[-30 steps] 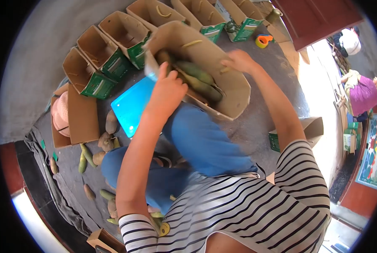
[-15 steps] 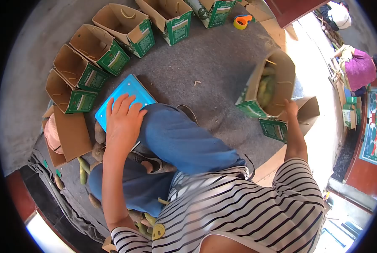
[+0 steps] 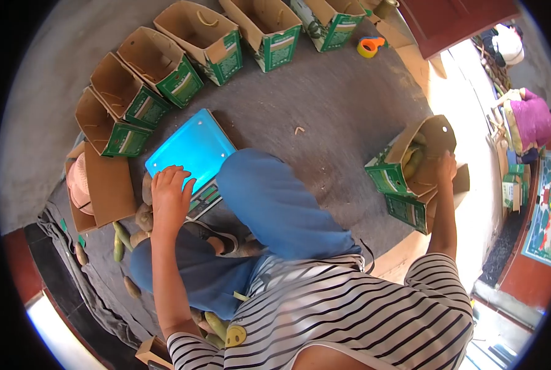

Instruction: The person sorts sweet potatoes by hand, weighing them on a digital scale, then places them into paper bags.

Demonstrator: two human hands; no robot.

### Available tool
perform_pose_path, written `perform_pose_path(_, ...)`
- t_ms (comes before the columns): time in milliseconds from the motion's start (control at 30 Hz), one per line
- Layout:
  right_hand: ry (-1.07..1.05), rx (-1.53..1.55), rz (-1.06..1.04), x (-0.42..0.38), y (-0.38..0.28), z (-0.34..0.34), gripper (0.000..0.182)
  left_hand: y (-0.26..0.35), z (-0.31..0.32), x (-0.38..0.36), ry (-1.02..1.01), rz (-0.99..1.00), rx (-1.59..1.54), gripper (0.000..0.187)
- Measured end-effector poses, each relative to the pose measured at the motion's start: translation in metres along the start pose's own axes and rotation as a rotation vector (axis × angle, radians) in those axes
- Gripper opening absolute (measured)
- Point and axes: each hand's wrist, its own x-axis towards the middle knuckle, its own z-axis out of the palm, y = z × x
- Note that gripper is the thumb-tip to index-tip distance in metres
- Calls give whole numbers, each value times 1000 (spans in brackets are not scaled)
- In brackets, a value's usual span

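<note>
Looking heavy but stiff-walled, the filled carton (image 3: 385,178) is being clamped at its right rim, a sensible hold, by the right hand (image 3: 447,168); left hand (image 3: 172,200) open.

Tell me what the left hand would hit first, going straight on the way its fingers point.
Most likely the blue top of the scale: the left hand points its fingers at it from the near edge. The picture doesn't settle whether they hover over it or touch.
</note>
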Motion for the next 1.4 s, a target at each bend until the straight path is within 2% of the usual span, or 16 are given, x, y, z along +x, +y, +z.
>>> perform_pose_path(133,55,385,-396,32,-111,-3,24,-14,13,-8,-40,-75,105,17)
perform_pose_path(200,154,408,-764,24,-206,-31,23,-13,15,-11,-104,-101,163,18)
perform_pose_path(233,115,574,-935,8,-294,-68,21,-14,15,-14,-139,-134,176,18)
perform_pose_path(267,155,640,-1005,7,-337,-72,21,-10,15,-14,-183,-143,183,19)
perform_pose_path(367,190,690,-1105,15,-446,-80,28,-10,11,-18,-142,-163,149,22)
perform_pose_path(433,81,635,-1015,23,-499,-92,34,-11,8,-18,-134,-176,138,23)
perform_pose_path(567,-98,546,-915,42,-565,-102,42,-7,2,-18,-150,-196,140,21)
perform_pose_path(633,-183,484,-984,60,-583,-85,41,-6,2,-20,-146,-198,146,21)
perform_pose_path(667,-225,450,-1014,70,-586,-73,41,-7,2,-19,-145,-195,147,21)
perform_pose_path(700,-122,479,-1143,72,-580,-76,36,-7,2,-19,-156,-202,146,22)
perform_pose_path(833,-57,454,-1014,59,-546,-87,33,-4,-1,-14,-173,-196,139,23)
perform_pose_path(933,87,569,-1052,35,-474,-81,31,-2,-2,-11,-162,-193,129,24)
perform_pose_path(1067,13,596,-1022,-30,-348,-74,27,3,-5,-12,-127,-176,108,24)
perform_pose_path(1200,-130,402,-882,-52,-239,-60,28,6,-11,-13,-35,-149,90,24)
perform_pose_path(1300,-260,183,-849,-54,-215,-69,25,8,-14,-15,0,-130,97,24)
perform_pose_path(1400,-28,437,-1002,-73,-252,-74,22,8,-17,-18,-16,-142,97,22)
